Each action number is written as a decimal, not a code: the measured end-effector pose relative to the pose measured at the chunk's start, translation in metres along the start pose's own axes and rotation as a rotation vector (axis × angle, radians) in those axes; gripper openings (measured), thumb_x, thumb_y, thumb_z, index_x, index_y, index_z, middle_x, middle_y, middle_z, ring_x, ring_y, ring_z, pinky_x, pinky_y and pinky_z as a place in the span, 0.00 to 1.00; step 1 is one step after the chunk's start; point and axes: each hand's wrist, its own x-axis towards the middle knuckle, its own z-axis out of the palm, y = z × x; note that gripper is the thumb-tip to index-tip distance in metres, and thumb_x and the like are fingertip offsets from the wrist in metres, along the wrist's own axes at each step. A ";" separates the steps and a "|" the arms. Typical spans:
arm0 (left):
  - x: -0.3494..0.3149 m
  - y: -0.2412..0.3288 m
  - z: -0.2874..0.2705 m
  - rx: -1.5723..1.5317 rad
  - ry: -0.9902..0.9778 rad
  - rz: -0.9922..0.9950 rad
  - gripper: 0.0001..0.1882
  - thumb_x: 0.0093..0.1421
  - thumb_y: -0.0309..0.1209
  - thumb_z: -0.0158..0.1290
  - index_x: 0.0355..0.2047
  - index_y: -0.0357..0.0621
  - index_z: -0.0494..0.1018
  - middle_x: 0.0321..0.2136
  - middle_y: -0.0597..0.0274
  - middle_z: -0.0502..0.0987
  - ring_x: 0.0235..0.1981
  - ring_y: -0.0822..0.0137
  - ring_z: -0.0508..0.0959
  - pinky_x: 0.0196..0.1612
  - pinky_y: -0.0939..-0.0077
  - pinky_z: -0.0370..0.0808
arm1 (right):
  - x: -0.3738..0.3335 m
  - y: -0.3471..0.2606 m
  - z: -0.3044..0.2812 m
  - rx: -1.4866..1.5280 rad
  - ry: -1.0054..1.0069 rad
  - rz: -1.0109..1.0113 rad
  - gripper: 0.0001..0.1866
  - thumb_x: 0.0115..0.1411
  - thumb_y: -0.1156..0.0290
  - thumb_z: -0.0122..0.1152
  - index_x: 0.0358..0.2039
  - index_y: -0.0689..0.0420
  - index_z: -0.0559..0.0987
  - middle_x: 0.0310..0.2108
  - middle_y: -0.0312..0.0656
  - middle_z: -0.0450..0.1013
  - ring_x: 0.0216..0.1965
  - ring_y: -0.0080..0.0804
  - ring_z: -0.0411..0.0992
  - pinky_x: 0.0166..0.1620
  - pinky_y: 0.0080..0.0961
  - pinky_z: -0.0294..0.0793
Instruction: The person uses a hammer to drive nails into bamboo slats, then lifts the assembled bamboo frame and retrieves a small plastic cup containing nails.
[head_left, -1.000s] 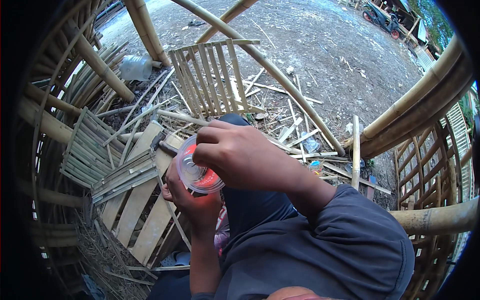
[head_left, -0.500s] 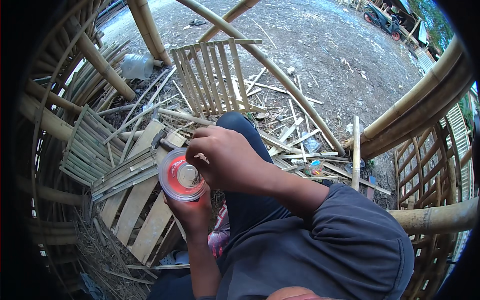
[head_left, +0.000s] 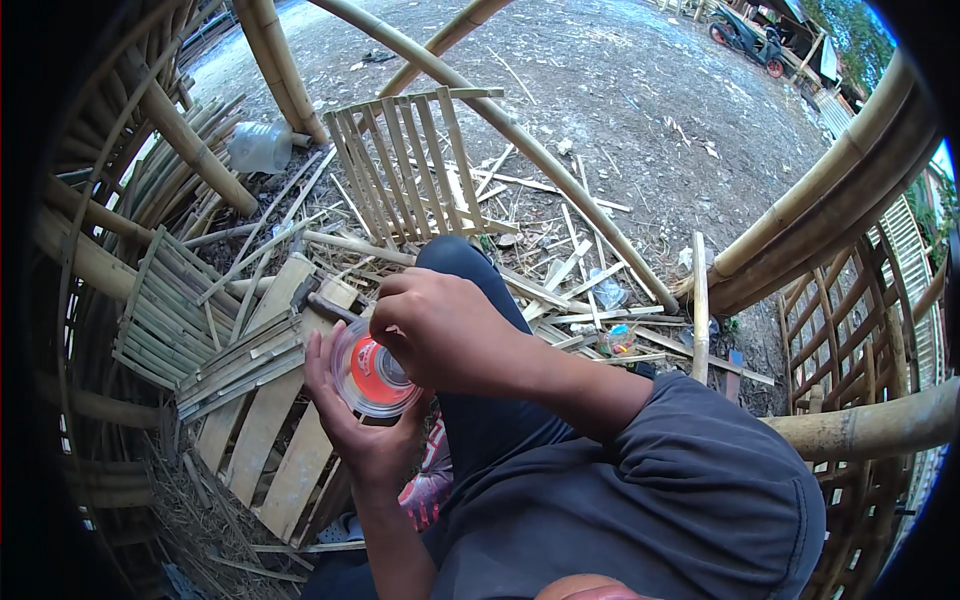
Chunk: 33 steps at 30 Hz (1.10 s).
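A clear round plastic tub [head_left: 372, 378] with a red-orange print rests in my left hand [head_left: 368, 440]. The left thumb and fingers wrap its near and left sides. Over the tub's right edge bends my right hand [head_left: 445, 325], fingers drawn together in a pinch at the mouth. Anything between those fingertips is hidden, and the tub's contents are hard to make out. Just beyond the tub, what looks like a hammer [head_left: 327, 303] lies on the slatted wood.
Wooden planks [head_left: 262, 450] and a bamboo slat panel [head_left: 165, 310] lie to the left. Another slatted frame [head_left: 408, 165] stands ahead, among scattered bamboo strips [head_left: 575, 265]. Thick bamboo poles [head_left: 835, 185] surround me. A clear plastic container [head_left: 260, 147] lies at far left.
The tub has tipped and turned, and my left fingers now show along its left side. My right hand stays pinched at its mouth. The whole view has shifted a little.
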 end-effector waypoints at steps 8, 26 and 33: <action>0.013 0.015 -0.026 0.058 -0.241 -0.089 0.60 0.47 0.38 0.77 0.73 0.35 0.52 0.61 0.41 0.69 0.62 0.50 0.73 0.67 0.57 0.69 | -0.004 -0.005 0.006 -0.013 -0.011 -0.001 0.04 0.53 0.74 0.68 0.30 0.56 0.83 0.35 0.42 0.77 0.42 0.45 0.78 0.43 0.41 0.79; 0.003 0.020 -0.099 0.224 -0.318 -0.348 0.62 0.42 0.43 0.78 0.73 0.40 0.57 0.57 0.49 0.72 0.60 0.54 0.74 0.65 0.58 0.69 | 0.002 -0.019 0.045 0.485 -0.022 -0.097 0.05 0.54 0.77 0.69 0.32 0.58 0.81 0.34 0.45 0.78 0.40 0.48 0.79 0.43 0.42 0.78; -0.024 0.000 -0.137 0.692 -0.383 -0.237 0.52 0.43 0.29 0.66 0.71 0.41 0.59 0.53 0.45 0.68 0.61 0.46 0.66 0.66 0.53 0.66 | 0.000 -0.008 0.054 0.444 -0.053 -0.059 0.05 0.54 0.78 0.68 0.31 0.59 0.81 0.34 0.46 0.79 0.40 0.48 0.79 0.43 0.42 0.79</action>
